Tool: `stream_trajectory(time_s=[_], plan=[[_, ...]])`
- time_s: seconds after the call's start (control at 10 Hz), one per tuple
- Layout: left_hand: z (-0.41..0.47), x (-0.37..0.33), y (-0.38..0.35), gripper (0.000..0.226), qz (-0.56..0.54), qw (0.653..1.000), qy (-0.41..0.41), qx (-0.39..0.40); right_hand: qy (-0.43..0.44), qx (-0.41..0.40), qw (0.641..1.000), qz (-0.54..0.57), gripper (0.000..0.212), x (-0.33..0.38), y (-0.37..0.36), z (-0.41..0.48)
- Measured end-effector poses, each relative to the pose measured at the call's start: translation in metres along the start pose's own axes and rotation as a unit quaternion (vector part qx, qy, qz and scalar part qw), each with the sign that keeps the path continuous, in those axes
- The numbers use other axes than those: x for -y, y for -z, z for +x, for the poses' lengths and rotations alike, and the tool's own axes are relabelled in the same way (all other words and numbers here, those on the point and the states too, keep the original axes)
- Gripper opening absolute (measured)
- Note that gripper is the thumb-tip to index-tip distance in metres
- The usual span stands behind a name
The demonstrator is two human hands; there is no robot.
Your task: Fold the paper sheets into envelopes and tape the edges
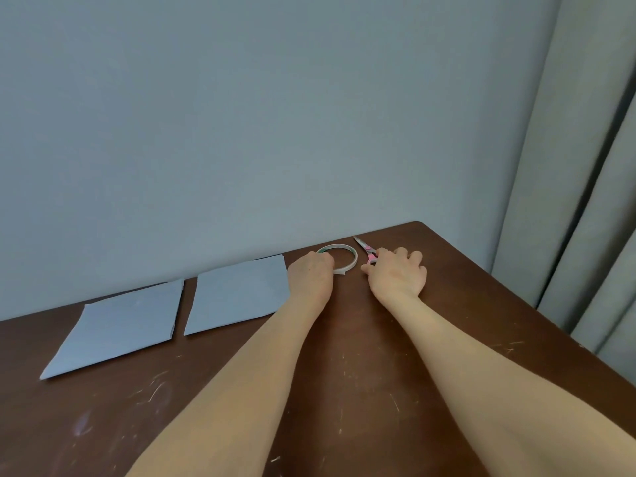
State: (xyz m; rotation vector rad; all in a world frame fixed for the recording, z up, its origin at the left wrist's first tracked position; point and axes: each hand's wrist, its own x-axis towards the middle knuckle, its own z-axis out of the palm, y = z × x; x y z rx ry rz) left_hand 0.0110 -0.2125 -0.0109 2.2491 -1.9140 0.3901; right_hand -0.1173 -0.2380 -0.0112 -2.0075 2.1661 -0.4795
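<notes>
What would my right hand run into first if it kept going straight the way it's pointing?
The scissors: the right hand has its fingers at their pink handles. Past them, that line probably reaches the wall, though depth is unclear.

The tabletop [344, 390] is dark reddish brown, flecked with thin pale scratches and a few whitish scuffs. The left paper sheet [117, 328] and the right paper sheet [241, 294] are both a plain pale grey-blue, with no print. The tape roll [351, 258] is white outside with green along its inner rim. The scissors [365, 248] have pink handles and silvery grey blades. The wall [241, 115] is a flat, unpatterned grey-blue. The curtain [585, 166] is light grey with darker folds.
</notes>
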Motion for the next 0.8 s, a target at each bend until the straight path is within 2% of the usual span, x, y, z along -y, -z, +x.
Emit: stream_trajectory(time_s=[0.3,0.5,0.6,0.7,0.8], plan=[[0.002,0.000,-0.007,0.033,-0.013,1.000,0.002,0.004,0.010,0.005,1.000,0.001,0.043,0.004,-0.005,0.003],[-0.009,0.001,-0.001,0.037,-0.040,0.999,-0.015,0.002,0.021,-0.023,0.999,0.017,0.042,0.002,-0.008,-0.005],[-0.013,0.001,0.001,0.038,-0.038,0.999,-0.018,0.014,0.030,-0.019,0.999,-0.004,0.037,0.003,-0.008,-0.006],[-0.018,-0.001,0.008,0.039,-0.037,0.997,-0.025,0.057,0.039,-0.004,0.999,-0.003,0.040,0.003,-0.006,-0.012],[-0.024,-0.002,0.014,0.048,-0.054,0.995,-0.031,0.077,0.055,-0.025,0.998,0.028,0.047,0.003,0.001,-0.018]])
